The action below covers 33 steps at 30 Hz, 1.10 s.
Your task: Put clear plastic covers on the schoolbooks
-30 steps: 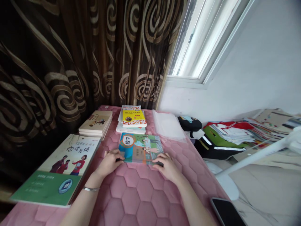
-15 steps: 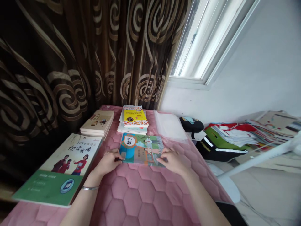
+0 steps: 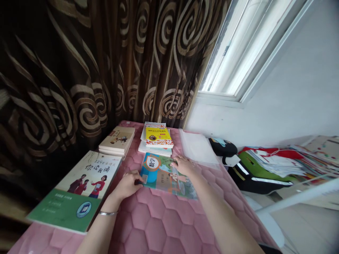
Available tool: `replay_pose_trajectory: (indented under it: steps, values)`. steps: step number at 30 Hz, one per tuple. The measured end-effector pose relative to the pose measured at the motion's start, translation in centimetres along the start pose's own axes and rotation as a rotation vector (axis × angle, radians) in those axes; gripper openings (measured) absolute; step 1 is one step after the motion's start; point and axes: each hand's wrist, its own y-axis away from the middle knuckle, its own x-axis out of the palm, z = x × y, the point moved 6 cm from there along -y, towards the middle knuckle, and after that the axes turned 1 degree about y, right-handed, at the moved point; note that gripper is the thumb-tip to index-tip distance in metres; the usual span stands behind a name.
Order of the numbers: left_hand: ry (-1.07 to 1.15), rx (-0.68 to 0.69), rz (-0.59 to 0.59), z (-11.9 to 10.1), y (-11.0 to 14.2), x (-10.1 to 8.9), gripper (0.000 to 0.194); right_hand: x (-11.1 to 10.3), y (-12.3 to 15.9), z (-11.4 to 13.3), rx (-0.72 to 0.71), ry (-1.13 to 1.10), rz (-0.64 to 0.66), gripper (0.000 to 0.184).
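A textbook [image 3: 164,180] with a blue, green and orange cover lies flat, turned sideways, on the pink quilted surface. My left hand [image 3: 129,185] is at its left edge, fingers curled and thumb pinching near the corner. Stretched over the upper right part of the cover, my right hand [image 3: 184,165] rests its fingertips there, holding nothing. Just beyond the textbook sits a stack of books topped by a yellow, white and red one [image 3: 159,135]. To the left are a large green-and-cream book [image 3: 76,190] and a small pile of tan books [image 3: 118,139].
Translucent white sheets [image 3: 200,146] lie toward the far right of the pink surface [image 3: 161,225]. Past its right edge are a dark case [image 3: 224,146], a green and black bag [image 3: 261,171] and piled papers. A patterned curtain [image 3: 148,60] hangs behind.
My right hand has moved from the textbook's right edge up and left onto its upper cover. The textbook's right end is tilted slightly nearer me. My left hand stays at the left edge.
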Motion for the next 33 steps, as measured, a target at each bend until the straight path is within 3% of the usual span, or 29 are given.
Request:
replay_pose_trajectory:
  steps: [5,9,13,16,23,27,33]
  values:
    - [-0.090,-0.101,-0.131,0.9,0.0,-1.0,0.029,-0.7,3.2,-0.9,0.065,0.020,0.036,0.034]
    - [-0.191,-0.235,-0.262,1.3,0.0,-1.2,0.039,0.5,7.7,-1.3,0.137,-0.036,0.074,0.038]
    - [-0.264,-0.413,-0.241,1.1,0.2,0.0,0.035,2.5,12.1,-0.5,0.251,-0.153,0.038,0.041]
    - [-0.254,-0.477,-0.188,0.4,0.2,1.4,0.033,3.6,13.8,0.9,0.277,-0.172,-0.014,0.043]
    - [-0.057,-0.445,-0.212,-0.1,0.0,3.3,0.039,4.6,13.9,2.1,0.267,-0.428,-0.136,0.027]
    - [0.254,-0.260,-0.257,-1.0,-0.9,4.0,0.050,4.4,13.9,1.5,0.328,-0.537,-0.201,0.029]
    - [0.312,-0.236,-0.283,-1.0,-2.3,4.6,0.057,4.1,13.4,0.5,0.453,-0.457,-0.118,0.030]
